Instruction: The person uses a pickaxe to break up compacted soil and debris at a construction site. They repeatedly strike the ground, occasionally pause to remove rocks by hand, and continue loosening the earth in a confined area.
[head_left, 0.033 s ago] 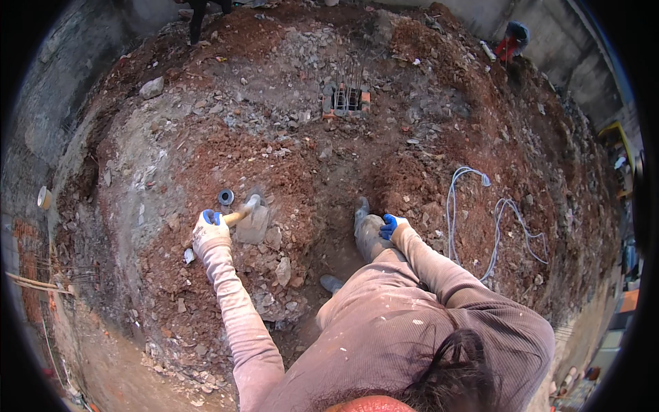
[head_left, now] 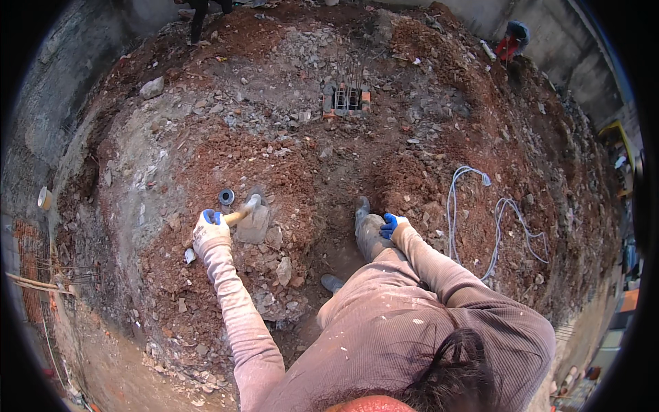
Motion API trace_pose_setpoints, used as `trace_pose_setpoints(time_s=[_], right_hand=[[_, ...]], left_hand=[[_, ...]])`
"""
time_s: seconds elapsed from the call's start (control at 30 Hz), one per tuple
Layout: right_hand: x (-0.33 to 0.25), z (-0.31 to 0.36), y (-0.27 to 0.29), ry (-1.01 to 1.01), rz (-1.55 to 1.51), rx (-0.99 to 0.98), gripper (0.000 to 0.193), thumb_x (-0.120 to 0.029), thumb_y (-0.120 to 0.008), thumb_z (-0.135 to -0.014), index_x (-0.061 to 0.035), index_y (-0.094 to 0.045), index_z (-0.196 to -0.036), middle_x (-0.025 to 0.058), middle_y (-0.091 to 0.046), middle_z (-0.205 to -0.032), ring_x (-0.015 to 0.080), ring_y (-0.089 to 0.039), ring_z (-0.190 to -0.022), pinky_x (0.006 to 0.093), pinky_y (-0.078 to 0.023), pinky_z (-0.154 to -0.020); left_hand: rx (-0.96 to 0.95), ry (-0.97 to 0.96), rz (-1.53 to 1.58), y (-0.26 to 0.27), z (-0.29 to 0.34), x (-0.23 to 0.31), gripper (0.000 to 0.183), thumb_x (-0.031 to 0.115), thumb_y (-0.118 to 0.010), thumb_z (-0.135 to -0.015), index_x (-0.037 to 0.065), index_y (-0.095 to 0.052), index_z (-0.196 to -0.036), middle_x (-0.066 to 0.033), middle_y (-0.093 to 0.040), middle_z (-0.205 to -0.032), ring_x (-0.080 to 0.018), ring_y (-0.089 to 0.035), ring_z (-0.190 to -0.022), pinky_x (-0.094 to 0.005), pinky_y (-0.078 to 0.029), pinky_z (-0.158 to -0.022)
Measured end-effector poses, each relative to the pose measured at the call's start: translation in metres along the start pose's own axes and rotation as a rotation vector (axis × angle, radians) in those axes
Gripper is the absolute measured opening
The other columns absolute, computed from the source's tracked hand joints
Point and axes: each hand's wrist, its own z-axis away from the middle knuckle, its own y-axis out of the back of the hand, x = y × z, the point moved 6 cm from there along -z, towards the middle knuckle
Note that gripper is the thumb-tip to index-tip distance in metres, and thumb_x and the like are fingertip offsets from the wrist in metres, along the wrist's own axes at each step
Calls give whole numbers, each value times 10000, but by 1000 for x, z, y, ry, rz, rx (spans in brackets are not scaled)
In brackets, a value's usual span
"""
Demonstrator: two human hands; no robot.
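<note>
My left hand (head_left: 211, 232), in a white glove with blue fingers, is closed around the pale wooden handle of a metal-headed tool (head_left: 237, 217). The tool's grey head rests at the top of a flat grey stone (head_left: 254, 228); its exact shape is hard to make out. Just beyond my left hand lies a dark round ring-like piece (head_left: 226, 197). My right hand (head_left: 392, 226), gloved the same way, rests by my bent knee (head_left: 371, 237). Its fingers are loosely bent and apart, with nothing visible in them.
Reddish soil and broken rubble (head_left: 226, 151) surround me. Ahead, upright rebar rises from a brick-edged pit (head_left: 347, 99). A loose pale cable (head_left: 504, 206) curls on the right. Two other people, one in dark legwear (head_left: 198, 20) and one partly in red (head_left: 509, 44), are at the far edge.
</note>
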Motion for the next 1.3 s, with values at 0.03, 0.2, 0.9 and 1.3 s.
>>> trace_pose_setpoints(time_s=[0.03, 0.2, 0.9, 1.3], right_hand=[[0, -1, -2, -17, -4, 8, 366, -404, -362, -994, -214, -511, -1268, 242, -494, -1366, 461, -524, -1165, 527, -439, -961], [7, -8, 0, -46, 8, -14, 508, -435, -492, -964, -205, -442, -1415, 253, -485, -1376, 448, -547, -1145, 514, -470, -924], [-1, -7, -21, 30, 37, 14, 428, -406, -504, -954, -125, -507, -1276, 284, -543, -1249, 440, -574, -1045, 536, -462, -891], [-7, -2, -8, 28, 23, -87, 453, -424, -512, -950, -149, -499, -1310, 283, -537, -1266, 454, -561, -1084, 539, -470, -892]], left_hand=[[-1, 3, -1, 1, -1, -1, 309, 339, -603, -879, 107, -655, -1077, -147, -699, -997, -346, -667, -935, -443, -518, -784], [72, -14, 0, 3, -4, -9, 257, 319, -655, -854, 125, -666, -1022, -140, -702, -952, -336, -678, -888, -433, -525, -764], [35, 16, -5, 15, -2, -7, 319, 336, -622, -865, 115, -662, -1091, -142, -702, -1012, -336, -669, -953, -438, -521, -814], [38, -13, -16, 12, 0, 1, 299, 338, -614, -869, 119, -665, -1065, -140, -704, -992, -343, -672, -924, -445, -526, -785]])
